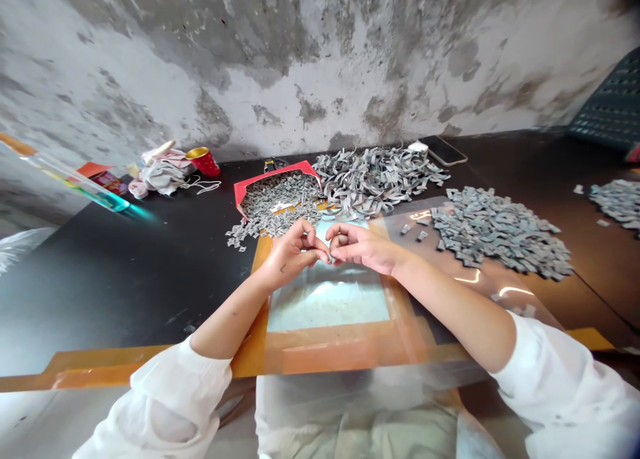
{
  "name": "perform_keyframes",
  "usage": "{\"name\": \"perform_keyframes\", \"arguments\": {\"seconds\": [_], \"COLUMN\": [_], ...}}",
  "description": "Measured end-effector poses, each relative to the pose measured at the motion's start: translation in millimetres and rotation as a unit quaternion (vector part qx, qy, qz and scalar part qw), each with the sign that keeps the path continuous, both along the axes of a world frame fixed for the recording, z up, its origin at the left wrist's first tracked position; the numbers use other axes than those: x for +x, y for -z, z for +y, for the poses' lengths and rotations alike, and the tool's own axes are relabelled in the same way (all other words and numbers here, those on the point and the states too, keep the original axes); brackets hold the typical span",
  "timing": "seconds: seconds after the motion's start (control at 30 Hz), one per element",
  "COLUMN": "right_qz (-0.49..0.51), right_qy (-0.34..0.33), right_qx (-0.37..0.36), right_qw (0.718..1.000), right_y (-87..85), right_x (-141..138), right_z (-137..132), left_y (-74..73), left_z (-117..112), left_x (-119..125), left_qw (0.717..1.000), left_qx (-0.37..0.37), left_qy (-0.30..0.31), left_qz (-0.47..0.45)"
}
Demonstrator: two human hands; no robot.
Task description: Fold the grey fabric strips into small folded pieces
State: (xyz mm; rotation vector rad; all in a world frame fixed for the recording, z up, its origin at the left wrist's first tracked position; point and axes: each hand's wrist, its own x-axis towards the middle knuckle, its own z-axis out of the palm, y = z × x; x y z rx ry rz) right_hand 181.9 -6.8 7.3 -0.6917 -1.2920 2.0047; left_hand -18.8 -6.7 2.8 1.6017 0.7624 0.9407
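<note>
The left hand [293,252] and the right hand [363,246] are curled and meet above a clear plastic sheet [327,299], their fingertips closed together on a small grey piece [330,258], which is mostly hidden between them. Its exact shape cannot be made out. The sheet has orange tape [320,349] along its edges and covers part of a black table [125,279]. White sleeves [560,379] cover both forearms up to near the wrists. Just past the hands, a red paper [270,177] holds a heap of similar small grey pieces [277,202], and some have spilled over its front edge. To its right lies a loose tangle of long grey strips [377,179]. Further right, a broad pile of small grey pieces [500,232] sits partly on the plastic, and another pile [617,202] lies at the far right edge. Against the stained wall [320,59] are crumpled cloth [163,176], a red cup [203,160] lying on its side and a flat dark phone [445,151]. A dark crate [613,99] stands in the far right corner.
</note>
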Motion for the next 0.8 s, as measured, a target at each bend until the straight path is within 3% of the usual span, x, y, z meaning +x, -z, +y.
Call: {"name": "perform_keyframes", "arguments": {"seconds": [0.1, 0.23, 0.37, 0.57, 0.8], "right_qz": [-0.018, -0.032, -0.051, -0.082, -0.139], "right_qy": [0.007, 0.047, 0.093, 0.111, 0.161], "right_qx": [0.016, 0.032, 0.05, 0.092, 0.211], "right_qw": [1.0, 0.998, 0.993, 0.986, 0.954], "right_y": [0.0, 2.7, 8.1, 10.6, 7.8], "right_x": [-1, -5, -5, -4, -5], "right_z": [0, 1, 5, 6, 6], "left_y": [2.3, 8.0, 8.1, -5.0, -8.5], "left_z": [1, 4, 4, 2, 4], "left_x": [-1, -3, -4, -2, -3], "left_qw": [1.0, 0.998, 0.979, 0.931, 0.923], "left_qx": [0.008, 0.056, 0.176, 0.328, 0.35], "left_qy": [0.006, -0.032, -0.066, -0.115, -0.126], "left_qz": [-0.002, 0.011, 0.073, 0.113, 0.1]}}
